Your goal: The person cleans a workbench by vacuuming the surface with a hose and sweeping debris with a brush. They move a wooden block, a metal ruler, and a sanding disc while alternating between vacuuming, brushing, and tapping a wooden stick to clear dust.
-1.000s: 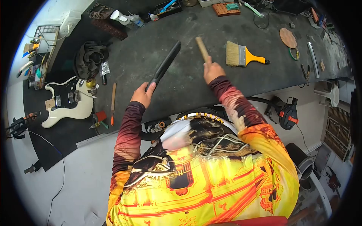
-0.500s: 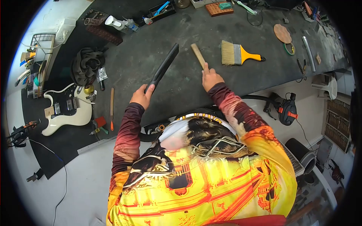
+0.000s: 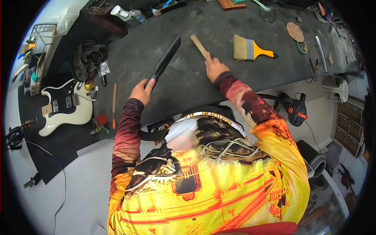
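Observation:
My left hand [image 3: 141, 92] is closed around the lower end of a long black crevice nozzle [image 3: 167, 58], which slants up and to the right above the dark bench. In my right hand [image 3: 216, 69] is a flat wooden stick [image 3: 199, 44], gripped at its near end and tilted up to the left. The two far ends point toward each other and stay a little apart. A wide paintbrush [image 3: 243, 48] with a yellow handle lies on the bench to the right of the stick. My fingers partly hide both held ends.
A white guitar body [image 3: 58, 121] lies at the left, near a wooden-handled tool [image 3: 114, 102] and a bundle of dark cloth [image 3: 88, 60]. Pliers [image 3: 313, 65] and a metal strip [image 3: 321, 53] lie at the right. A black vacuum cleaner [image 3: 296, 113] stands beyond the bench edge [image 3: 262, 91].
The view has shifted slightly. Against the paintbrush, the wooden stick and the crevice nozzle have both moved a little left. Both hands keep their grip.

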`<state>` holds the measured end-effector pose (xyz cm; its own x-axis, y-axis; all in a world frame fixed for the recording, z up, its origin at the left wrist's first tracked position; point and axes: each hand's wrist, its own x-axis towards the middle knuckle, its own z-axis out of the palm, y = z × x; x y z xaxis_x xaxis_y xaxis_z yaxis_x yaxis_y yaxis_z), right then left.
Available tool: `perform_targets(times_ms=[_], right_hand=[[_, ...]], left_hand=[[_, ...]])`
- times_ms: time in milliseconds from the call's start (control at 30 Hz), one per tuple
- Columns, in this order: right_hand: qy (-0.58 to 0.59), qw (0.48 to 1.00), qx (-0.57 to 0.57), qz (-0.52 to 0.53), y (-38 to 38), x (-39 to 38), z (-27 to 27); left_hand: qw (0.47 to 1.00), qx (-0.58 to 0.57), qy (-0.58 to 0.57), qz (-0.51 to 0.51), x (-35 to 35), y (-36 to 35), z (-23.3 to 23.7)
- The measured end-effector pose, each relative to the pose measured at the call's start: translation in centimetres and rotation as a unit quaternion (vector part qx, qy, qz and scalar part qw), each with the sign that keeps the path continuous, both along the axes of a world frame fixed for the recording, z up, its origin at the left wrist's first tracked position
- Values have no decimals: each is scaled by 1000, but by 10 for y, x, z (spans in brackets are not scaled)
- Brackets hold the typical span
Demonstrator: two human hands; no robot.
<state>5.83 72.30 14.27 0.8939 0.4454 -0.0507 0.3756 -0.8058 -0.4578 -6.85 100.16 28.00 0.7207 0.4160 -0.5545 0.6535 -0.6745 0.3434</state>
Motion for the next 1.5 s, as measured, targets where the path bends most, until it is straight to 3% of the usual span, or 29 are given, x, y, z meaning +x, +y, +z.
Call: perform_targets(times_ms=[100,133,167,200,233,333,400,467,500,567,600,667,767,833,867,900,967,1000,1067,1133,1200,1400,1467,1500], right_hand=[[-30,996,-1,-87,-42,-12,19],[-105,988,11,-113,-56,-8,23],[-104,986,20,-130,-70,-3,35],[-166,973,83,-135,-83,5,39],[-189,971,61,-131,-99,18,43],[-118,957,-72,-254,-154,81,47],[-102,958,-146,-224,-191,112,42],[-225,929,-223,-191,-204,120,33],[-227,929,-225,-184,-209,123,27],[-262,946,-190,31,-196,123,34],[-235,953,-177,72,-188,112,37],[-125,960,-251,24,-187,115,30],[-95,965,-229,89,-198,126,34],[-92,973,-153,146,-214,133,28],[-86,974,-132,165,-222,138,32],[-97,981,-100,136,-226,137,44],[-90,974,-188,84,-247,142,74],[-54,967,-241,55,-259,146,90],[-105,934,-339,32,-273,148,128],[-76,907,-414,-14,-282,150,147],[-52,910,-411,-25,-278,146,157],[25,897,-441,-17,-214,126,173],[27,849,-527,-24,-188,124,176],[12,857,-513,-51,-183,125,164]], left_hand=[[1000,-18,-9,-14,-17,13,-7],[999,-25,20,-1,-29,12,-3],[999,-29,31,-4,-43,12,-1],[999,-35,25,-1,-46,14,-1],[999,-41,13,3,-42,16,-1],[997,-66,19,29,-49,14,4],[996,-74,39,23,-52,13,8],[994,-86,61,17,-61,10,-1],[998,-52,35,-10,-68,14,-13],[1000,-15,7,-18,-73,5,-15],[1000,-5,13,-14,-75,-2,-5],[1000,14,21,-3,-81,-7,5],[999,-12,5,49,-92,-16,9],[997,-1,69,26,-89,-29,26],[999,30,39,-1,-93,-35,28],[998,43,33,-13,-95,-38,30],[998,50,32,-20,-91,-55,41],[995,46,86,-25,-78,-67,57],[990,37,133,-32,-63,-83,64],[975,106,169,-100,-55,-91,62],[967,109,200,-116,-47,-83,65],[976,150,86,-129,-20,-7,45],[977,140,109,-114,-2,8,46],[977,134,136,-98,2,11,49]])
